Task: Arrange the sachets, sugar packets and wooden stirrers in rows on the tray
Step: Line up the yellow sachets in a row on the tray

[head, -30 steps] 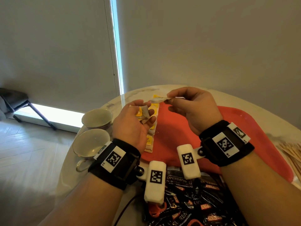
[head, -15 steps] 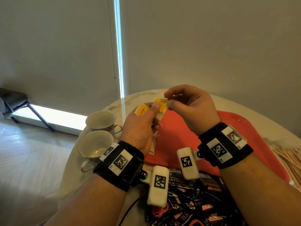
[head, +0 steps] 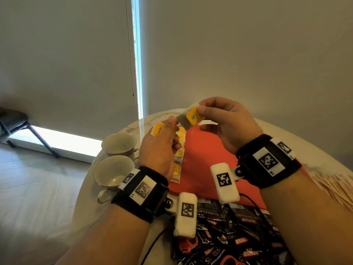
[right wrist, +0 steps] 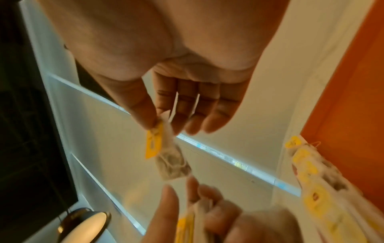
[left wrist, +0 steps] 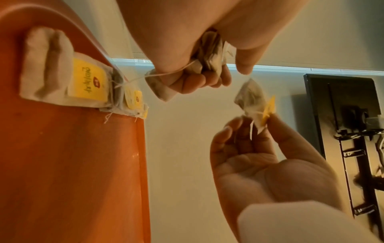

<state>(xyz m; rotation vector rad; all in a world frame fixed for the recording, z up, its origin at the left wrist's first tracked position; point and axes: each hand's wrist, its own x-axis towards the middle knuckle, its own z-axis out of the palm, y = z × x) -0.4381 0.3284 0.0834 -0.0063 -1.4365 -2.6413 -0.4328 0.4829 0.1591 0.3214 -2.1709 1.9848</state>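
Pinching tea sachet (head: 192,117) w/ yellow tag, right hand (head: 227,123), greyish pouch

home, teacups (head: 116,157), blinds (head: 65,60), chair (head: 17,123)

Daylight enters through a narrow bright slit between two pale grey window blinds (head: 136,60) and a glaring, overexposed strip beneath the left one. The room is otherwise dim and evenly lit, with soft shadows. The head view bends at its edges. Both wrist views look warm, grainy and motion-blurred, most heavily away from the slit, toward their lower edges.
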